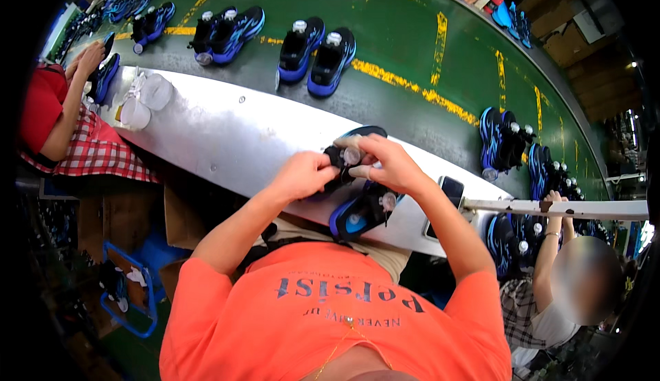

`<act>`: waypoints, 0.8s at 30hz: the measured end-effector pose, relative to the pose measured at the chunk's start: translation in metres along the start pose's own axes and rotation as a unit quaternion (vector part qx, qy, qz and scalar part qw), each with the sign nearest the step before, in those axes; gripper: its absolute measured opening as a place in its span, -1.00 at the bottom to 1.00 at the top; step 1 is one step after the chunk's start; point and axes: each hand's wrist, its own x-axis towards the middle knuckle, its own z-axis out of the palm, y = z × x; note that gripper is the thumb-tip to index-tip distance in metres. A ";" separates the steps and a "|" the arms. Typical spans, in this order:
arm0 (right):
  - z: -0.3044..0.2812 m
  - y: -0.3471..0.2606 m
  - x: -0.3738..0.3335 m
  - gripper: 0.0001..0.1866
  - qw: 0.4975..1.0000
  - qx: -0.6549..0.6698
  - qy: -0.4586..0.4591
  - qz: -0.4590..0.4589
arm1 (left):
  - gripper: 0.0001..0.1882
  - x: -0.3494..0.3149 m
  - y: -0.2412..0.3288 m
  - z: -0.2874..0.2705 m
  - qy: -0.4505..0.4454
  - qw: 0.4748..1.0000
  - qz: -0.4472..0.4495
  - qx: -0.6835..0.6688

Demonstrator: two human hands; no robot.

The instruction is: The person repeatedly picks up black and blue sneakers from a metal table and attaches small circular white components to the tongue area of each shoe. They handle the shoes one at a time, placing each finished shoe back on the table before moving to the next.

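On the metal ledge in front of me, a black and blue sneaker [375,131] sits between my two hands, its toe pointing away. My left hand [302,175] pinches black material at the sneaker's near left side. From the other side my right hand [388,166], with pale covers on some fingertips, closes on the upper near a clear round plastic piece [351,155]. The exact grip is partly hidden by the fingers. Closer to my body lies a second sneaker [357,221], with a blue insole showing and a similar clear piece at its opening. Neither hand touches that one.
Beyond the metal ledge [206,133] runs a green conveyor [392,34] bearing several pairs of sneakers [333,62]. Clear plastic cups [136,113] stand at left, a phone [450,192] at right beside a white bar [557,208]. Co-workers [51,116] are on both sides.
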 end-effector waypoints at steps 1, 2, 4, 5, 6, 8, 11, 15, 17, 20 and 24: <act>0.004 0.016 -0.004 -0.49 0.999 0.035 0.026 -0.001 | -0.79 0.002 0.000 0.003 -0.026 0.998 -0.022 -0.049; 0.012 0.016 -0.008 -0.55 0.998 0.007 0.066 -0.005 | -0.80 0.003 -0.004 0.011 -0.040 0.997 -0.004 -0.069; 0.029 0.008 -0.012 -0.62 0.985 -0.106 0.139 0.008 | -0.80 0.002 -0.007 0.023 -0.035 0.994 -0.014 -0.101; 0.028 0.006 -0.010 -0.63 0.988 -0.086 0.122 0.038 | -0.79 0.002 -0.010 0.025 -0.026 0.994 0.000 -0.106; 0.025 0.005 -0.009 -0.64 0.990 -0.066 0.105 0.068 | -0.79 0.002 -0.011 0.026 -0.025 0.994 0.004 -0.103; 0.018 0.006 -0.011 -0.66 0.993 -0.047 0.085 0.066 | -0.78 0.002 -0.008 0.027 -0.024 0.995 0.014 -0.098; 0.011 0.013 -0.021 -0.69 0.995 -0.050 0.080 -0.035 | -0.76 -0.005 -0.006 0.035 -0.013 0.996 0.014 -0.085; 0.021 -0.002 -0.021 -0.62 0.975 -0.138 0.117 0.130 | -0.74 0.002 -0.012 0.044 -0.007 0.996 0.016 -0.085; 0.010 0.002 -0.024 -0.63 0.992 -0.054 0.075 0.089 | -0.73 -0.003 -0.006 0.040 -0.014 0.997 0.006 -0.082; 0.016 0.011 -0.036 -0.67 0.993 -0.012 0.102 -0.054 | -0.72 -0.019 0.006 0.051 -0.033 0.994 -0.045 -0.094; 0.016 0.005 -0.045 -0.69 0.983 -0.105 0.121 0.088 | -0.70 -0.025 0.015 0.052 -0.042 0.995 -0.017 -0.085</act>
